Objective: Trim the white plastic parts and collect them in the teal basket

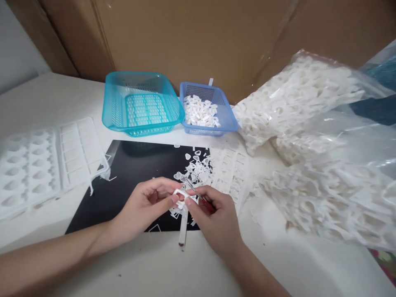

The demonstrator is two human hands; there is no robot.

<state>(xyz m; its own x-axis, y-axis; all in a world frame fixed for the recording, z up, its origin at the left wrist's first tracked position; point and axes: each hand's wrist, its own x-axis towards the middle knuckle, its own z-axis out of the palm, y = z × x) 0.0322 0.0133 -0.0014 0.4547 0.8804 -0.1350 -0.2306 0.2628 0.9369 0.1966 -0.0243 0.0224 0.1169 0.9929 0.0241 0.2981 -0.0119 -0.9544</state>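
My left hand (pixel 154 200) pinches a small white frame-shaped piece (pixel 180 193) between thumb and fingers. My right hand (pixel 218 214) is closed around a slim red-handled tool (pixel 208 203) with a thin metal tip, and its thumb also presses on the white piece. The tool's exact kind is partly hidden by the fingers. Below the piece, a flat whitish strip (pixel 183 231) points toward me past the edge of the black mat (pixel 123 177). Small white scraps (pixel 199 170) lie heaped on the mat just beyond my hands.
A turquoise basket (pixel 108 107) and a blue basket (pixel 227 119) holding white pieces stand at the back. White moulded trays (pixel 58 161) lie left. Bulging clear bags of white parts (pixel 303 95) crowd the right, beside a flat white sheet (pixel 230 173). Cardboard (pixel 192 37) rises behind.
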